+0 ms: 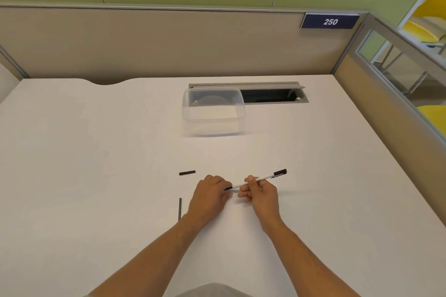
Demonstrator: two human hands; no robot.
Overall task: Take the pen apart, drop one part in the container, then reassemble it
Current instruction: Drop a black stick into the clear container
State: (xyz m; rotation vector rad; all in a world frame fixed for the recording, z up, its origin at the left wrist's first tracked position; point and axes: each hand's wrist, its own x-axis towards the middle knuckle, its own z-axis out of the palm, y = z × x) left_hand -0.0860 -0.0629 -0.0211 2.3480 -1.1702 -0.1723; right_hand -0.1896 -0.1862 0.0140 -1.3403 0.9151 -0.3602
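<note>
I am looking from the left: a thin black refill (179, 209) is lying on the desk (96, 152) just beside my left forearm, and a short black cap piece (187, 172) is lying apart, up-left of my left hand (209, 196). That hand is pinching the black end piece (228, 188) at the near end of the white pen barrel (255, 179); my right hand (259, 191) is closed round the barrel's middle. I am judging this as mid-disassembly or refitting; I cannot tell which. The clear container (213, 128) is sitting well beyond, seemingly empty.

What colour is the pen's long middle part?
White, on the thin plastic pen barrel, black at both ends; head view.
</note>
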